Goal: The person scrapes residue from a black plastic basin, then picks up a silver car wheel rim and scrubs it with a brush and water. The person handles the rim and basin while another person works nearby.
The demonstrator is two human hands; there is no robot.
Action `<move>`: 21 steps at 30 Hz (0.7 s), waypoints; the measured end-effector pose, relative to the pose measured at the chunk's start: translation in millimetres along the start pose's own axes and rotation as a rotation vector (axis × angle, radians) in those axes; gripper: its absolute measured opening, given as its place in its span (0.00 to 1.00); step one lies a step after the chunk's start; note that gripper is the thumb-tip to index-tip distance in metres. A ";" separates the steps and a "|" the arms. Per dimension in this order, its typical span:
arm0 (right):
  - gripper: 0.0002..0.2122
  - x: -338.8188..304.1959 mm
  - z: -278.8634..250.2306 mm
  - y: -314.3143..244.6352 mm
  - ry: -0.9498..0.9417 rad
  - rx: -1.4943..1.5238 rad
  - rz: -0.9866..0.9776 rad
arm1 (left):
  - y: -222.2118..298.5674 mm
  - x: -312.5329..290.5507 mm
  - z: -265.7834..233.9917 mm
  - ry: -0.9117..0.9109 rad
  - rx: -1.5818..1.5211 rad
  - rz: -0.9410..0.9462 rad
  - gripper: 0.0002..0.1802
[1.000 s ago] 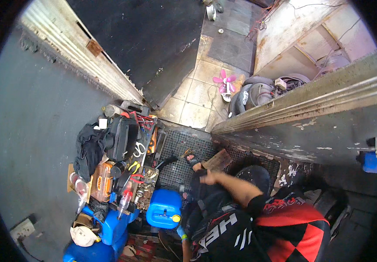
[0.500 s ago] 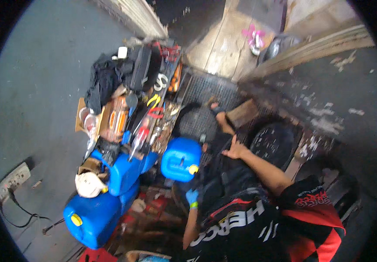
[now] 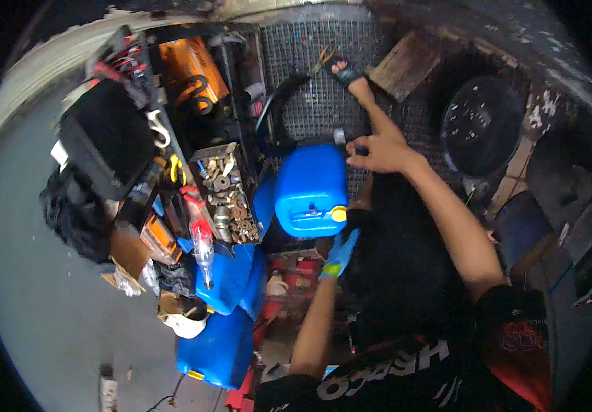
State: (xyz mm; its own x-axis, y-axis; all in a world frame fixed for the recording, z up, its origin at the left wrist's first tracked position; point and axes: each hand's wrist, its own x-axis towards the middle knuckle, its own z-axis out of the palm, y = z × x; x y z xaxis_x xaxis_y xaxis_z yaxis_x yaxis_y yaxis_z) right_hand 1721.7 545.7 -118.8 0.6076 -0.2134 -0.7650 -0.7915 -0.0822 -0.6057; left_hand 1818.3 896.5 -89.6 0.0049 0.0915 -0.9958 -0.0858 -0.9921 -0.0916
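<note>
A blue jerrycan (image 3: 311, 184) with a yellow cap (image 3: 338, 213) stands on the floor in front of me. My left hand (image 3: 339, 254), in a light blue glove with a yellow-green cuff, is just below the cap, beside my leg. Its fingers look stretched out, with nothing visible in them. My bare right hand (image 3: 384, 152) hovers over my leg, close to the can's upper right corner. Its thumb and fingers are apart, and I make out nothing held. Beyond it, my sandalled foot (image 3: 348, 75) rests on the dark grate, beside orange-handled pliers (image 3: 323, 59).
An open box of bolts and metal fittings (image 3: 233, 199) is left of the can, beside a clear bottle with a red top (image 3: 202, 240). More blue jerrycans (image 3: 219, 347) stand below. A wooden block (image 3: 405, 66) and a round black basin (image 3: 482, 127) lie at right.
The view has swung toward the grate and tool bench. My right hand has come off my thigh to beside the jerrycan. My gloved left hand remains near my leg and the can.
</note>
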 end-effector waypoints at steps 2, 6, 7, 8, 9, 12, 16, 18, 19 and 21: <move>0.35 44.4 16.4 35.2 -0.240 -0.097 0.140 | 43.2 22.2 25.0 0.132 0.269 -0.108 0.66; 0.36 129.9 42.0 115.1 -0.157 -0.125 0.089 | 106.3 47.9 34.2 0.319 0.536 -0.194 0.67; 0.36 146.6 28.7 109.8 -0.307 -0.097 0.131 | 109.7 49.2 34.3 0.356 0.553 -0.211 0.66; 0.36 165.7 12.2 111.8 -0.419 -0.069 0.172 | 117.3 50.4 30.6 0.388 0.580 -0.222 0.66; 0.35 188.6 -5.4 117.2 -0.490 -0.049 0.190 | 132.3 47.8 21.7 0.358 0.557 -0.258 0.66; 0.33 259.9 -39.1 136.6 -0.343 -0.159 0.082 | 122.7 59.6 15.8 0.431 0.526 -0.170 0.66; 0.29 337.0 -48.1 143.7 -0.022 -0.110 -0.097 | 139.6 69.0 9.8 0.415 0.524 -0.185 0.64; 0.29 366.8 -48.9 133.7 -0.104 0.068 -0.065 | 128.2 76.3 16.0 0.485 0.510 -0.153 0.62; 0.28 372.8 -36.2 130.5 -0.035 0.086 -0.061 | 125.0 77.0 17.0 0.505 0.500 -0.128 0.62; 0.26 378.8 -7.7 120.3 0.106 0.116 -0.050 | 112.2 79.4 20.6 0.515 0.477 -0.093 0.65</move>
State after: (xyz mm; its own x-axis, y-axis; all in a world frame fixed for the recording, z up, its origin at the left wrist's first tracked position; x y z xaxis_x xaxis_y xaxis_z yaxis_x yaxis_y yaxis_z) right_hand 1856.1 447.5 -479.8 0.6305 -0.3142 -0.7098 -0.7438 0.0167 -0.6682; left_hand 1788.6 794.3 -178.8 0.4939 0.0047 -0.8695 -0.4889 -0.8254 -0.2822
